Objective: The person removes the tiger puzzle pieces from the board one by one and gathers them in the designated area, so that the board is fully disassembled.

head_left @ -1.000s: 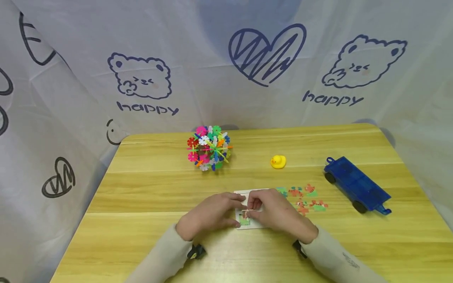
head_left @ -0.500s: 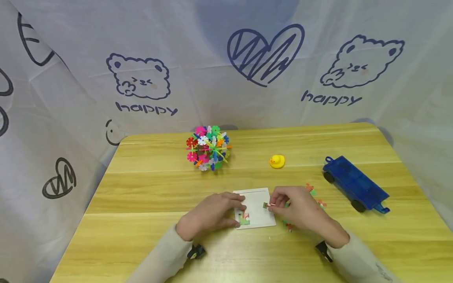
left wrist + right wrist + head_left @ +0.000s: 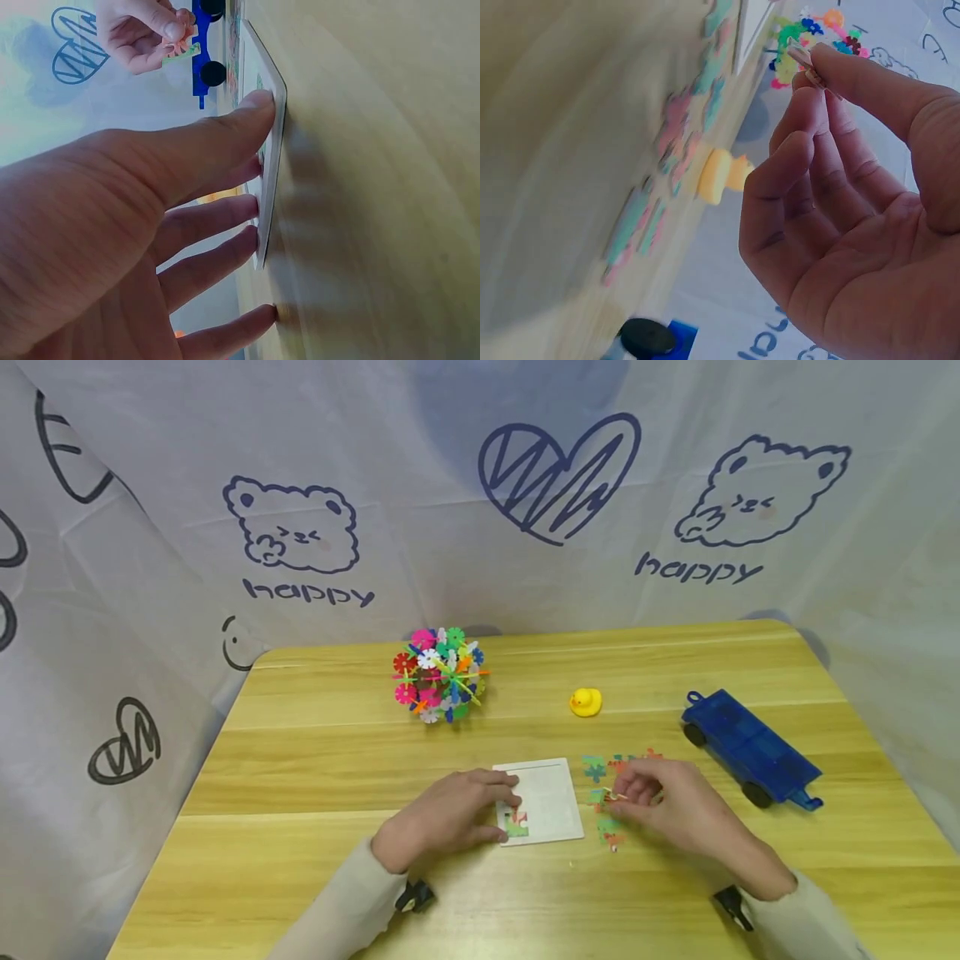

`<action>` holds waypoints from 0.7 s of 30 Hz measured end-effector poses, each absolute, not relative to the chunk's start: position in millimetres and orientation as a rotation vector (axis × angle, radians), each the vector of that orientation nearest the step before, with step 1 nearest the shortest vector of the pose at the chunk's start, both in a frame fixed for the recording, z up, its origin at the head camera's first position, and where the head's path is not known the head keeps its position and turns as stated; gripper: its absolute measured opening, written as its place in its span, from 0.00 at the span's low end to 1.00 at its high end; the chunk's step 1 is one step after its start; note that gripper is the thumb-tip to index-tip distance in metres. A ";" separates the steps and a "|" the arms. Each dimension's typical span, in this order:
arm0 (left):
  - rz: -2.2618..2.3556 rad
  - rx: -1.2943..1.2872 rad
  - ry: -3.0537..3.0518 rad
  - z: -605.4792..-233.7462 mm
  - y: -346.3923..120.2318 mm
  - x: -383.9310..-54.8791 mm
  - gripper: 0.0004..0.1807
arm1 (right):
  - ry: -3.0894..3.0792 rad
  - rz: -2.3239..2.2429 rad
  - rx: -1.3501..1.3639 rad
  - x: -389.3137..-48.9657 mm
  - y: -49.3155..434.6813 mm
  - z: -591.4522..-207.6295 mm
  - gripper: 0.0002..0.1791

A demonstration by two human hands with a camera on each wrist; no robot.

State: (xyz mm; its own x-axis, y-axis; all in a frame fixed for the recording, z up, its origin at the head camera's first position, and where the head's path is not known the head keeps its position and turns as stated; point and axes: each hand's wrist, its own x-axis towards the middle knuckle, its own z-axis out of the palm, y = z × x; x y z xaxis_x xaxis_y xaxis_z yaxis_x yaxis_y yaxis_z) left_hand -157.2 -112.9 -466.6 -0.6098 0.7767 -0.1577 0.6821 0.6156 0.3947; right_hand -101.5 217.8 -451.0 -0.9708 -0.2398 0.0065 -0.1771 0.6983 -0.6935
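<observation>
A white puzzle board (image 3: 547, 806) lies on the table with a green and orange puzzle piece (image 3: 517, 828) set in its near left corner. My left hand (image 3: 453, 810) rests on the board's left edge, fingers spread and thumb touching the near rim. Between thumb and fingertips, my right hand (image 3: 667, 797) pinches a jigsaw piece (image 3: 804, 60), held up off the table to the right of the board. The left wrist view shows orange and green on that piece. Several loose jigsaw pieces (image 3: 594, 767) lie right of the board, some hidden beneath my right hand.
A blue toy trailer (image 3: 750, 747) with black wheels stands on the right. Behind the board sits a yellow rubber duck (image 3: 586, 702). At the back left is a multicoloured ball of snowflake discs (image 3: 440, 675). A printed white cloth hangs behind the wooden table (image 3: 300, 777).
From over the board, my right hand has moved right with the pinched jigsaw piece, now above the loose pieces. The left hand stays at the board's left edge.
</observation>
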 end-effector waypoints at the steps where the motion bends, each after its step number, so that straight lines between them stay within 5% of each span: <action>1: 0.427 1.185 2.528 -466.8 -113.4 -156.8 0.25 | 2.819 -1.133 -0.329 -100.5 220.0 -451.9 0.10; 9: 0.441 1.242 2.515 -469.0 -118.0 -155.4 0.25 | 2.789 -1.198 -0.260 -93.9 235.6 -457.8 0.17; 21: 0.443 1.221 2.518 -471.0 -117.0 -156.2 0.25 | 2.643 -1.140 -0.255 -90.1 250.6 -463.0 0.06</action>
